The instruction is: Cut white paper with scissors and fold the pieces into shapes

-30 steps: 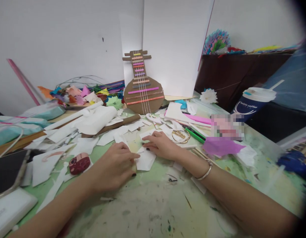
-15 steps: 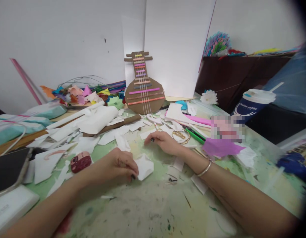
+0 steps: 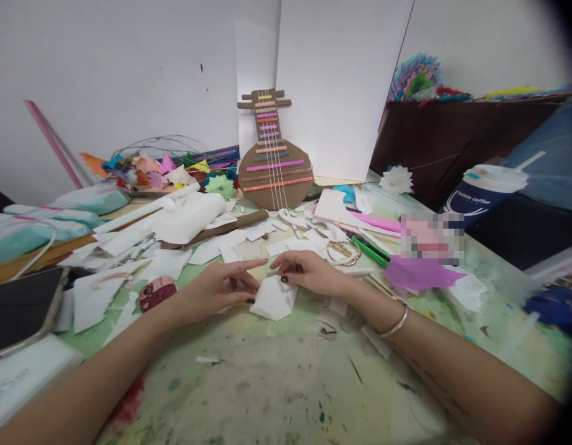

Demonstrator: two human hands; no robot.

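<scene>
A small folded piece of white paper (image 3: 274, 298) is raised at a slant above the table between my hands. My right hand (image 3: 308, 271) pinches its upper edge between thumb and fingers. At the paper's left edge is my left hand (image 3: 225, 285), with its index finger stretched out and its thumb apart from it. The left thumb tip is close to the paper; whether it touches I cannot tell. Behind my hands a cardboard lute (image 3: 276, 179) with coloured strips and white strings leans upright against white boards (image 3: 329, 86).
White paper scraps (image 3: 188, 216) cover the table's back left. At right lie a green cutter (image 3: 369, 249), gold bangles (image 3: 344, 252) and purple paper (image 3: 420, 274). A coffee cup (image 3: 480, 191) stands beyond them. A dark-screened device (image 3: 26, 306) sits at left.
The white paper has passed from my left fingers to my right hand, which has come down onto its upper edge. My left hand has opened, its index finger extended. The view has shifted slightly.
</scene>
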